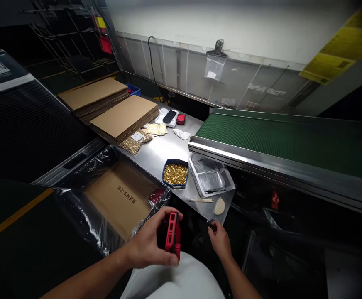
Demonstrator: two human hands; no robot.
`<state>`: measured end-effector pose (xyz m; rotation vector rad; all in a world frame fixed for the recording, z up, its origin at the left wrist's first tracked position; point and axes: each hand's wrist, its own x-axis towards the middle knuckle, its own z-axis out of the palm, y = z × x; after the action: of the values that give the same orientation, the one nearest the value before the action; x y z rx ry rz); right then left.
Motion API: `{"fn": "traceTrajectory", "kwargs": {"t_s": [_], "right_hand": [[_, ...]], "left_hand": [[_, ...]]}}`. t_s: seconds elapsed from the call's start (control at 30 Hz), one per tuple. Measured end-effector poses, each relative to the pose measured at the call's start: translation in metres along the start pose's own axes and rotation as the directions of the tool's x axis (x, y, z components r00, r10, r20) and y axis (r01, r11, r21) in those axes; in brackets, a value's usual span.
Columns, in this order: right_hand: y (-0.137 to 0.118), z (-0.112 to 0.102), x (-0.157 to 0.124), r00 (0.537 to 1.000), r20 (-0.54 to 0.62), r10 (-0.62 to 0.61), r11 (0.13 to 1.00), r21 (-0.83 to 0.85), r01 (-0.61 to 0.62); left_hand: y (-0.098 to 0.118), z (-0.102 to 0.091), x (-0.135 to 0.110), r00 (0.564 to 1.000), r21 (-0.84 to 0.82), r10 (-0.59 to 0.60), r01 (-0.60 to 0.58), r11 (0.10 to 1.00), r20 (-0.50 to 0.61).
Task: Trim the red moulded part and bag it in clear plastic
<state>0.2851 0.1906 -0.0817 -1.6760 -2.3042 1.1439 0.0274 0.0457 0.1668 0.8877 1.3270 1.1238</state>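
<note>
My left hand (151, 241) is closed around a red and black plastic part (172, 232) with slots along its side, held upright above my lap. Off to the right, my right hand (221, 240) pinches a small dark tool (211, 225) by the table's front corner; its exact kind is hard to make out. A blue tray (163, 179) full of small brass-coloured pieces (175, 173) stands on the metal table (151, 155) beyond my left hand. Close to my right hand lie a pale rounded piece (219, 206) and a thin light-coloured stick (202, 200).
A box lined with black plastic (90, 232) holds a cardboard sheet (115, 197) on the left. Cardboard stacks (125, 114), a bag of brass pieces (133, 143), a phone (169, 116) and a red part (181, 119) lie farther back. A green conveyor (246, 133) runs right, beside a white tray (196, 182).
</note>
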Motion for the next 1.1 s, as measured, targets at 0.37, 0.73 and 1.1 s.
{"fn": "traceTrajectory", "kwargs": {"t_s": [0.37,0.73,1.1], "right_hand": [[0.011,-0.006,0.008,0.983,-0.101,0.155,0.975,-0.144,-0.169],[0.009,-0.006,-0.013,0.982,0.038,0.182,0.975,0.118,-0.186],[-0.144,-0.093,-0.032,0.98,0.175,-0.1,0.882,0.472,0.006]], "left_hand": [[-0.045,-0.023,-0.012,0.912,-0.207,-0.379,0.345,0.915,-0.158],[-0.074,-0.002,0.029,0.9,-0.341,-0.41,0.342,0.875,-0.148],[-0.053,0.005,0.043,0.813,-0.771,-0.553,0.466,0.434,0.181]]}}
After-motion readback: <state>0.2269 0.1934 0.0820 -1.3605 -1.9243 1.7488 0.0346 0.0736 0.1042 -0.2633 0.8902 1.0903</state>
